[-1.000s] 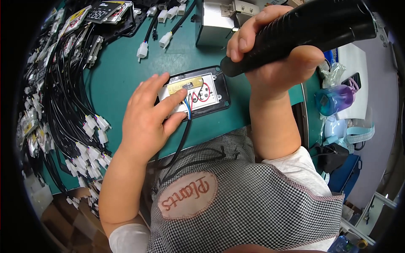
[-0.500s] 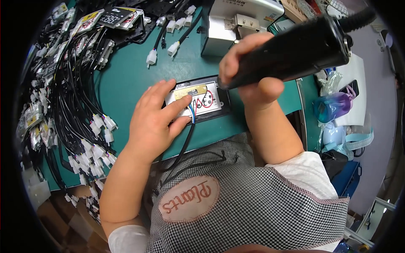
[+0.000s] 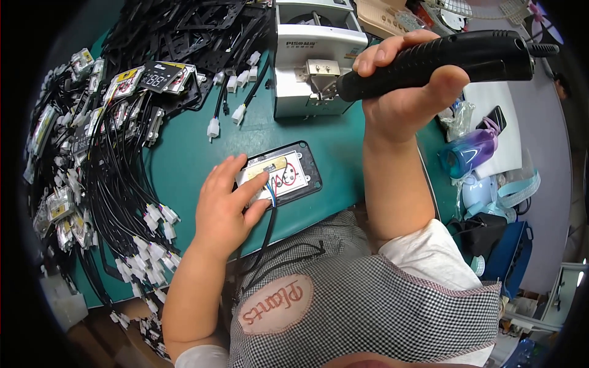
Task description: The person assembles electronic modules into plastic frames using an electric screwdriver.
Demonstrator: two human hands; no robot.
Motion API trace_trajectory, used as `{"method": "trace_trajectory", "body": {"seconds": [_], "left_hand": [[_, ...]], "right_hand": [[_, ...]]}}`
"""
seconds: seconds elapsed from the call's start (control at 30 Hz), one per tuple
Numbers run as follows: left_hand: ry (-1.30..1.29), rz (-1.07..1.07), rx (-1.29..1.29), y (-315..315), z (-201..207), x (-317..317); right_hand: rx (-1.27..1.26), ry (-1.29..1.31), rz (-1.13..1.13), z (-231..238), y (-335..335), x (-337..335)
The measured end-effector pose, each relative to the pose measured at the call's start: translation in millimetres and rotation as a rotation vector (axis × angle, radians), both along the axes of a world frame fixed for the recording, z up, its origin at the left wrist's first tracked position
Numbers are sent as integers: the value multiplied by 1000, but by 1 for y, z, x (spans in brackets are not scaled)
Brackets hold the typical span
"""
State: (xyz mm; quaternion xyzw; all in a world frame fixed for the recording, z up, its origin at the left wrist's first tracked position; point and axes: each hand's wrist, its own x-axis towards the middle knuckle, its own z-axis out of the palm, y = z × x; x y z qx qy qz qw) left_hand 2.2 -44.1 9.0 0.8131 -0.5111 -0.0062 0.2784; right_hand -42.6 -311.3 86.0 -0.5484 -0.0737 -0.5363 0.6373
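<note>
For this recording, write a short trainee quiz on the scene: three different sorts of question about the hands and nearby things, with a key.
1. What does the left hand touch?
A) bottle
B) panel
C) phone

2. True or false: the right hand holds the driver.

3. Fill in: in this view, the driver's narrow end overlaps the front of the silver ____.

Key:
1. B
2. True
3. machine

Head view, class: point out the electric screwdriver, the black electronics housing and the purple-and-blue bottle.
Electric screwdriver (image 3: 445, 56), head view: middle of its body.
Black electronics housing (image 3: 311, 164), head view: its right end.
Purple-and-blue bottle (image 3: 469, 153), head view: its side wall.
</note>
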Motion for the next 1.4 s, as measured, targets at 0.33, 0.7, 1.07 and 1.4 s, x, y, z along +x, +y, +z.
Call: {"method": "trace_trajectory", "body": {"seconds": [0.33,0.7,1.07,1.4], "left_hand": [[9,8,2,-2,0,0],[11,18,5,0,-1,0],[13,3,5,-1,3,-1],[15,10,13,3,-1,-1]], "right_hand": [[-111,154,-115,-4,3,17],[-51,-167,339,0,7,22],[-186,-473,483,-9,-9,42],[-132,98,545,-13,21,-22]]}}
